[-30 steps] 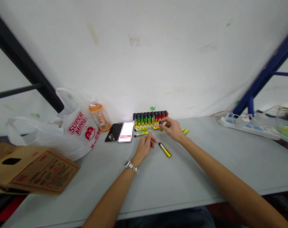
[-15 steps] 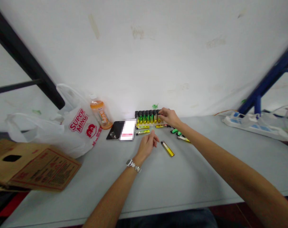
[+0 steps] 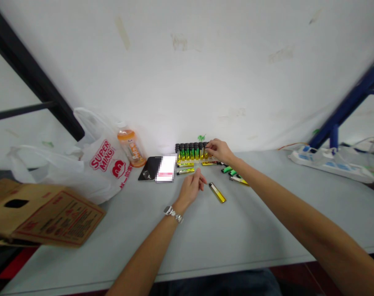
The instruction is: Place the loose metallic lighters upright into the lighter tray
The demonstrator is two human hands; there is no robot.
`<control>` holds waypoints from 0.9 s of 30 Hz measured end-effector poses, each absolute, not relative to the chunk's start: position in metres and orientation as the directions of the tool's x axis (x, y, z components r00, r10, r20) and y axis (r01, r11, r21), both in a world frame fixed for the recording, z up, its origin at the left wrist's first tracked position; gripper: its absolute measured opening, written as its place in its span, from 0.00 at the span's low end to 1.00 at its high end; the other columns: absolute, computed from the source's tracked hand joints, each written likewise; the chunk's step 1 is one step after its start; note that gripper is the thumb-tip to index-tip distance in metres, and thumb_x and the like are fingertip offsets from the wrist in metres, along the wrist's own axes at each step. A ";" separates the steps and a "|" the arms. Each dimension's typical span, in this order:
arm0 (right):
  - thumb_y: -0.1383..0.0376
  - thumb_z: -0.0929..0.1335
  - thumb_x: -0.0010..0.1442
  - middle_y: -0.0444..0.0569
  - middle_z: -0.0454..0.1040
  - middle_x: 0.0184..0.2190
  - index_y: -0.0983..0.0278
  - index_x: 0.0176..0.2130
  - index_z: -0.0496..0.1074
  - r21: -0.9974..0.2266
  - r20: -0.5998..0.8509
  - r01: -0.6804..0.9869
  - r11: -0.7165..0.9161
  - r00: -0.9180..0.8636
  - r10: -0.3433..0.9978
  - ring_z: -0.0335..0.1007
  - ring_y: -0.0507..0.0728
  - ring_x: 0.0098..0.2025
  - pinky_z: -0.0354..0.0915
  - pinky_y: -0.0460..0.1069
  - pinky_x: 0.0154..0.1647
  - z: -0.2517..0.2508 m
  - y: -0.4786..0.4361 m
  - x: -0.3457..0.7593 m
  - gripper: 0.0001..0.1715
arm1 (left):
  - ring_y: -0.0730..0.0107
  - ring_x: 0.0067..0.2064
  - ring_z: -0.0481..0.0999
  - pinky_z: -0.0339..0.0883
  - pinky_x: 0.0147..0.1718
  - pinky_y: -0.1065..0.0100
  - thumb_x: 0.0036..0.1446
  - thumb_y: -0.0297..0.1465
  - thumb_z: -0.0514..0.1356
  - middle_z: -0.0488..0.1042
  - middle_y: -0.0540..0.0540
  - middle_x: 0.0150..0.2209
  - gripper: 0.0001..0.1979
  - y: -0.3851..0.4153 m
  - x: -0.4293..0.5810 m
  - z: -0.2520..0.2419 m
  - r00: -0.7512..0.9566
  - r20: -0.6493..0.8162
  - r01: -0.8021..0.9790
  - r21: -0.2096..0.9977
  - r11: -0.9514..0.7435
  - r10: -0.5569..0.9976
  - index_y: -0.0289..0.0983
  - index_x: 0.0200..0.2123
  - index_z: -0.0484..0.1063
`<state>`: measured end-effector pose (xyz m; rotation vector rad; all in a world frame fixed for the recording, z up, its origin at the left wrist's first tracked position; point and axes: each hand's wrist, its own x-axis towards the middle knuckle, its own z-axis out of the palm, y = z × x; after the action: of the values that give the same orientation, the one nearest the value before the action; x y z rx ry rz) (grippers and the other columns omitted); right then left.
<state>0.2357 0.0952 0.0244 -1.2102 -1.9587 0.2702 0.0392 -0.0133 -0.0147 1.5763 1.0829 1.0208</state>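
Observation:
Rows of green-and-yellow lighters (image 3: 192,152) with black tops stand upright in a low, clear tray (image 3: 191,161) against the wall. At the tray's right end, my right hand (image 3: 219,150) is closed in a pinch on a lighter (image 3: 206,153), partly hidden by the fingers. My left hand (image 3: 191,187) rests on the table in front of the tray, fingers loosely bent and apart, holding nothing. A yellow lighter (image 3: 217,192) lies to its right. Beyond it lie two more yellow lighters (image 3: 186,171). Several green and yellow lighters (image 3: 229,169) lie partly under my right forearm.
A phone (image 3: 149,168) lies left of the tray. An orange drink bottle (image 3: 131,146), a white plastic bag (image 3: 97,172) and a cardboard box (image 3: 60,218) stand on the left. At the right is a white power strip (image 3: 328,166) with cables, beside a blue metal post (image 3: 344,102).
Almost nothing differs. Both hands keep their places, the right one at the tray's right end; the view has shifted very slightly.

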 end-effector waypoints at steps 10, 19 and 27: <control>0.60 0.64 0.65 0.58 0.67 0.47 0.62 0.63 0.66 -0.242 0.442 0.914 0.326 -0.195 0.876 0.70 0.60 0.36 0.62 0.52 0.39 0.019 0.050 0.230 0.28 | 0.74 0.20 0.63 0.55 0.22 0.69 0.61 0.57 0.42 0.66 0.49 0.17 0.36 -0.012 0.041 -0.013 0.266 0.113 0.163 0.974 -0.160 0.957 0.35 0.25 0.72; 0.48 0.67 0.59 0.52 0.74 0.36 0.63 0.35 0.74 -0.235 0.128 0.947 0.220 -0.194 0.973 0.71 0.59 0.35 0.58 0.50 0.34 0.014 -0.042 0.217 0.21 | 0.74 0.20 0.63 0.55 0.22 0.70 0.62 0.57 0.41 0.66 0.50 0.17 0.35 -0.010 0.041 -0.018 0.207 0.145 0.176 0.967 -0.183 0.967 0.35 0.25 0.72; 0.56 0.67 0.59 0.52 0.77 0.31 0.63 0.31 0.72 -0.247 0.117 0.943 0.225 -0.202 0.972 0.71 0.58 0.32 0.55 0.49 0.32 0.012 -0.039 0.213 0.13 | 0.75 0.19 0.61 0.54 0.21 0.70 0.61 0.59 0.42 0.65 0.50 0.16 0.37 -0.012 0.042 -0.013 0.201 0.134 0.167 0.971 -0.168 0.970 0.35 0.25 0.72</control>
<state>0.2135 -0.0394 0.0125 -1.8057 -2.2531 0.1752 0.0422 -0.0119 -0.0131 1.5420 1.1205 1.0818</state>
